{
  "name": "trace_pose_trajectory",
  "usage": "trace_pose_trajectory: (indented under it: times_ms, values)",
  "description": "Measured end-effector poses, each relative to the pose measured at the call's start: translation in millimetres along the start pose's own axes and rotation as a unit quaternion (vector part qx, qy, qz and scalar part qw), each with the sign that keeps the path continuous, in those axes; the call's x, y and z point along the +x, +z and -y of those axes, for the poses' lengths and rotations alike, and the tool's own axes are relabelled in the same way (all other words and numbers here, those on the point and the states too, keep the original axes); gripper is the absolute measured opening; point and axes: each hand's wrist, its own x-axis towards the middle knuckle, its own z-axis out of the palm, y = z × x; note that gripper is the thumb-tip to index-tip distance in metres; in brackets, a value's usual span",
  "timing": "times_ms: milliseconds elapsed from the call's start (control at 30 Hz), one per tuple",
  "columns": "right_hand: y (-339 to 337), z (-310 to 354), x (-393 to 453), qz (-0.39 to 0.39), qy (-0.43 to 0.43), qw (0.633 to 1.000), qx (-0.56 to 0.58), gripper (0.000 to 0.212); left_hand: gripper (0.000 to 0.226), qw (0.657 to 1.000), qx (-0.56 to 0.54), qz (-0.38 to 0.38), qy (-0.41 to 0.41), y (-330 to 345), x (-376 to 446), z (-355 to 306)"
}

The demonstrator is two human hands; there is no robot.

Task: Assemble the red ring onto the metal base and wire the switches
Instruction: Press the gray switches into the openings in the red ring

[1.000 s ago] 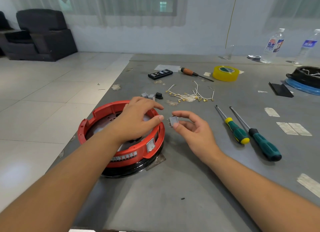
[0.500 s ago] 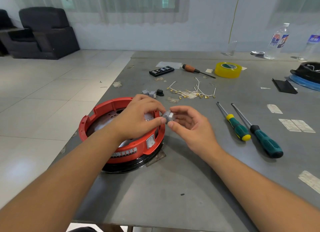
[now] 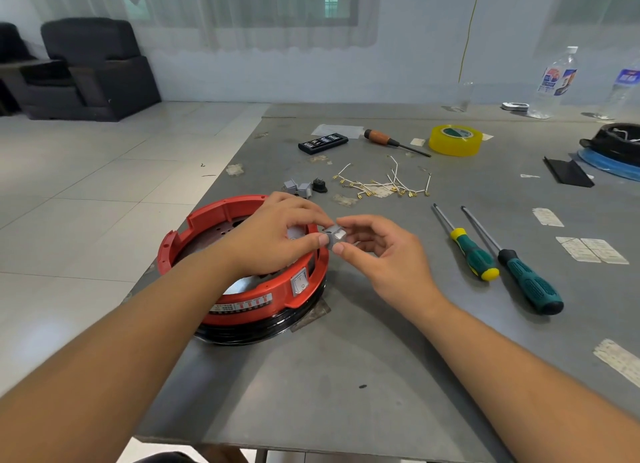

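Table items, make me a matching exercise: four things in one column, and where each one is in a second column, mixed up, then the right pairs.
Things
1. grey switch
2. tape roll
3. white wires
4. red ring

Places
A. far side of the table, beside the orange-handled screwdriver
B. on the black base
C. pinched between left hand and right hand
D. loose beyond the hands

Pairs: 1-C, 2-A, 3-D, 4-B
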Motion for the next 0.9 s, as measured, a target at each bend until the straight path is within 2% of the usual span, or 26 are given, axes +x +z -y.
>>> trace_pose_trajectory:
  times_ms: [267, 400, 633, 733, 900]
  values:
    - [-2.7, -1.5, 0.2, 0.030, 0.022, 0.998, 0.049, 0.031, 0.029, 0.998, 0.001, 0.050, -0.034, -3.5, -1.9, -2.3]
    - [-1.4, -1.5, -0.4, 0.039, -0.027, 0.999, 0.021, 0.032, 0.029, 0.994, -0.033, 0.071, -0.077, -3.9, -3.0, -4.0]
    - [-5.1, -8.4, 0.7, 0.086, -0.032, 0.995, 0.025, 0.049, 0.027, 0.987, -0.083, 0.081, -0.110, 1.8, -3.8, -3.8]
    - [-6.2, -7.4, 1.3, 0.097, -0.044, 0.994, 0.001, 0.054, 0.027, 0.984, -0.099, 0.087, -0.122, 2.1, -2.9, -4.9]
    - [-6.8, -3.9, 1.1, 0.075, -0.070, 0.992, -0.079, 0.050, 0.034, 0.984, -0.091, 0.088, -0.128, 4.5, -4.2, -7.2]
